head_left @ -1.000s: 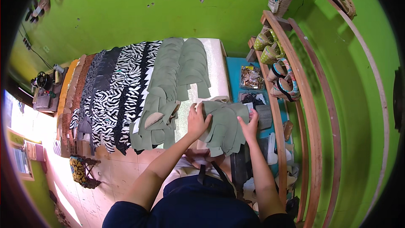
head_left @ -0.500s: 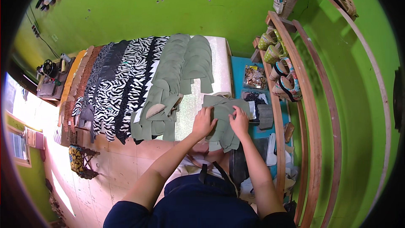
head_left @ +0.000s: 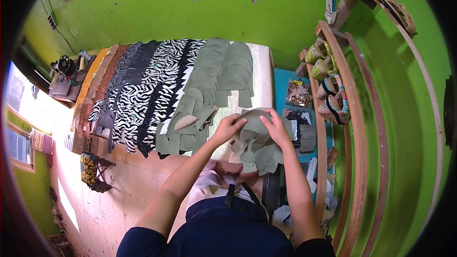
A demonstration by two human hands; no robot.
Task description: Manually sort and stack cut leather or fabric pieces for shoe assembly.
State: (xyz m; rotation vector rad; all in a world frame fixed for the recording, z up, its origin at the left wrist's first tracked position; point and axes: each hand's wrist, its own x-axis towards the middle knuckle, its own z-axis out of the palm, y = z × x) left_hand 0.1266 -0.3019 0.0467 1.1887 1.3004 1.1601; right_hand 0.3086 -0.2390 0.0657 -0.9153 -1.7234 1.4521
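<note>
Person in a dark blue shirt at the table [head_left: 263,66], both hands on the green cutouts. Left hand [head_left: 228,130]: thumb and fingers drawn narrow, pinching the left edge of a green piece [head_left: 255,123]. Right hand [head_left: 277,128]: thumb on top of the same piece at its upper right, fingers curled behind, gripping it; I can't make out every fingertip. Piece is bent, held above a loose green pile [head_left: 262,158] at the near right edge of the table, in front of the person's lap. Pile is uneven, pieces overlapping at angles.

Just left of the left hand: a messier green heap [head_left: 183,133], one half-round piece with a tan side showing. Beyond it, two rows of overlapping round-topped green pieces [head_left: 235,66] running toward the green wall [head_left: 181,14]. Further left, side by side: zebra-print pieces [head_left: 166,59], dark ones, brown ones [head_left: 105,85], orange ones [head_left: 90,78] at the far end. Sewing machine [head_left: 63,69] past that, patterned stool [head_left: 89,167] on the floor below.

Right side: a blue surface [head_left: 281,78] with a clear box [head_left: 299,93] of small shiny bits, then a wooden rack [head_left: 354,128] carrying dotted green shoes [head_left: 322,66] and multicoloured sandals [head_left: 331,107].
</note>
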